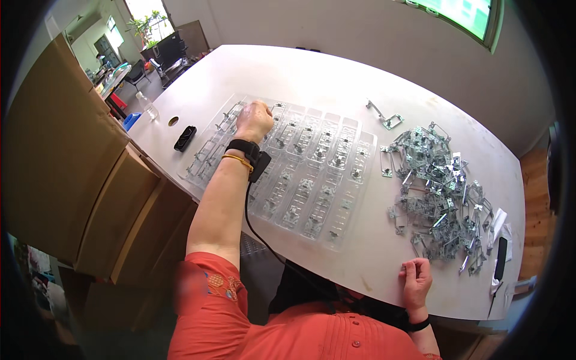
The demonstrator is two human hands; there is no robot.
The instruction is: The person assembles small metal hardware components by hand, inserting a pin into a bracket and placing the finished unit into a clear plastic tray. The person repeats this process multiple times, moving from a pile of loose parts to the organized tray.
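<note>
A clear plastic tray [336, 225] with rows of compartments lies on the table, and small metal brackets sit in many of them. Over its far left part is my left hand [255, 122], with the fingers curled closed. Whatever those fingers hold is hidden from this view. My right hand [415, 282] is at the table's near edge, with fingers and thumb drawn together and nothing visible in them. Just beyond it spreads a heap of grey metal brackets [441, 192], tangled together. One bracket [384, 115] lies apart on the heap's far side.
The white table [288, 72] has a rounded edge. On its left are a black object [185, 138] and a clear bottle [146, 107]. A black-handled tool [500, 258] lies by white paper at the right. Cardboard boxes [114, 210] stand against the left side. A cable runs from my left wrist.
</note>
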